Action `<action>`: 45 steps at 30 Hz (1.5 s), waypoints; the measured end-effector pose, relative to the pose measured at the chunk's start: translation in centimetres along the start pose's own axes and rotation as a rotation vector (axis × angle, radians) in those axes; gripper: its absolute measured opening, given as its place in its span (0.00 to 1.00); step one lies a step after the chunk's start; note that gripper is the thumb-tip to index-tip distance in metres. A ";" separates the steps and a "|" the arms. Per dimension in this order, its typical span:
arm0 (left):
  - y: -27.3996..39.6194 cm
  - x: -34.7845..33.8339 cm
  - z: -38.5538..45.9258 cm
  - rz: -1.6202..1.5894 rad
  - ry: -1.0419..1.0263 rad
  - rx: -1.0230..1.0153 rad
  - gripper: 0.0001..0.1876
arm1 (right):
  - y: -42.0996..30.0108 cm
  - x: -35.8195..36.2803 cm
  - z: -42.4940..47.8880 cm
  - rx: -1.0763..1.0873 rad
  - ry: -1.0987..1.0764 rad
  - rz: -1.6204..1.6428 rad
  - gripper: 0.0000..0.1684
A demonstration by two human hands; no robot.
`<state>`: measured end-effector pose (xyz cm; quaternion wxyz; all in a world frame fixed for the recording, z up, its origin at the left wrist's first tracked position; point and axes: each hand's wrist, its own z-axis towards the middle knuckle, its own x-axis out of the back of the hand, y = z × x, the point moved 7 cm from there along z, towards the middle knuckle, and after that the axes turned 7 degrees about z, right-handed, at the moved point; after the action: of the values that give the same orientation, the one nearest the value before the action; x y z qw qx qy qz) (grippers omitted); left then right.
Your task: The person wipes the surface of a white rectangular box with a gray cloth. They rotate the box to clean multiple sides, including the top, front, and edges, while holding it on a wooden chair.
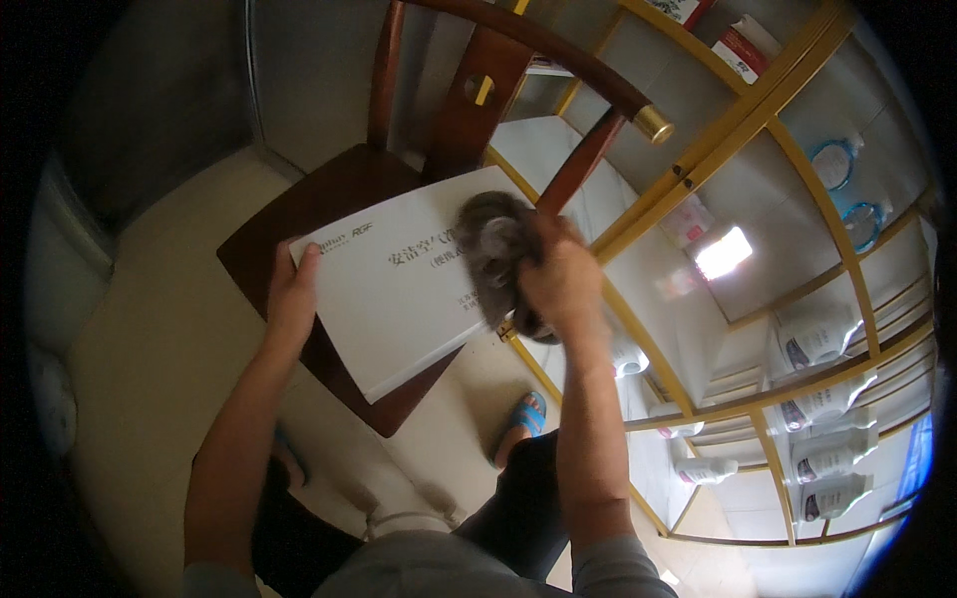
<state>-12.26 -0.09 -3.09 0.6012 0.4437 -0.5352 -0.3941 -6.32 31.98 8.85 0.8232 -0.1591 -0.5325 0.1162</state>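
Note:
A flat white cardboard box (366,321) with printed writing rests at an angle on the dark wooden seat of a chair (336,179). My left hand (293,288) grips its left corner, thumb on the top face. In my right hand (561,276) is a bunched dark grey cloth (490,254), blurred, over the right part of the box. It hides some of the print. Whether the cloth presses on the box cannot be told for certain.
The chair's curved armrest (553,45) rises behind the box. Close on the right stands a gold-framed shelving unit (725,142) holding several white bottles (830,448) and red-and-white boxes (744,48). A blue sandal (531,415) is on my foot below.

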 end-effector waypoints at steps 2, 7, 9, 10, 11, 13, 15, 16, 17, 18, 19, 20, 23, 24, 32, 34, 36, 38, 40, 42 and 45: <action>0.1 -0.1 0.1 0.036 -0.004 0.006 0.27 | 3.1 0.6 0.5 -0.064 0.110 -0.042 0.32; 0.6 -0.2 -0.3 0.024 0.024 0.038 0.25 | 1.5 0.1 -0.3 0.017 0.135 -0.206 0.33; 1.0 -0.6 -0.7 -0.001 0.035 0.055 0.25 | -0.7 0.0 -1.3 0.065 0.058 -0.233 0.33; 0.8 -0.3 -0.6 -0.015 0.040 0.047 0.25 | -2.2 0.2 -1.9 0.146 0.062 -0.185 0.32; 0.7 -0.2 -0.5 -0.030 0.044 0.038 0.25 | -3.2 -0.2 -2.2 0.168 -0.023 -0.119 0.32; -0.1 0.0 -0.2 -0.022 0.076 0.047 0.24 | -5.8 -1.3 -3.3 0.259 -0.138 -0.062 0.35; -1.0 -0.2 0.3 -0.077 0.077 0.032 0.24 | -8.7 -1.8 -4.8 0.404 -0.181 0.042 0.37; -1.2 -0.5 0.5 -0.168 0.034 0.032 0.23 | -10.0 -1.7 -5.7 0.499 -0.164 0.107 0.37; -1.3 -0.8 0.6 -0.259 -0.008 0.034 0.23 | -11.1 -1.9 -6.2 0.539 -0.200 0.192 0.37; -1.3 -1.0 0.6 -0.345 -0.047 0.037 0.22 | -12.2 -1.9 -6.6 0.578 -0.195 0.269 0.37; -0.9 -1.2 0.4 -0.404 -0.087 0.013 0.22 | -13.0 -1.9 -6.9 0.618 -0.189 0.347 0.37; -0.4 -1.4 0.0 -0.462 -0.128 -0.010 0.21 | -13.5 -2.1 -7.0 0.655 -0.165 0.338 0.37; -0.6 -1.8 0.2 -0.627 -0.195 -0.016 0.20 | -14.0 -2.5 -6.8 0.713 -0.116 0.298 0.36; -0.9 -1.9 0.5 -0.648 -0.209 -0.024 0.20 | -13.7 -2.9 -6.6 0.693 -0.115 0.286 0.36; -2.1 -0.8 1.0 -0.329 -0.079 0.012 0.24 | -12.5 -4.3 -3.6 0.509 -0.238 0.321 0.31; -2.1 -0.3 1.4 -0.123 -0.028 -0.012 0.26 | -11.3 -4.4 -2.0 0.455 -0.175 0.314 0.30; -1.2 -0.2 0.9 -0.036 -0.020 -0.008 0.27 | -9.1 -4.4 -0.5 0.354 -0.114 0.261 0.29; 0.3 -0.1 0.1 0.047 0.008 0.016 0.29 | -6.7 -3.8 0.9 0.254 -0.051 0.219 0.28; 0.2 0.0 0.2 0.034 -0.014 0.009 0.29 | -4.2 -2.9 1.9 0.122 -0.002 0.159 0.29; -0.2 0.1 0.3 -0.005 -0.018 -0.006 0.28 | -1.6 -2.2 2.4 0.049 0.077 0.095 0.31; -1.0 -0.1 0.5 -0.077 0.009 -0.027 0.28 | 0.8 -0.8 1.8 -0.039 0.118 0.044 0.31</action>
<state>-12.76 -0.35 -4.09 0.5939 0.4578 -0.5096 -0.4220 -8.34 32.63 8.57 0.8472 -0.1934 -0.4814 0.1145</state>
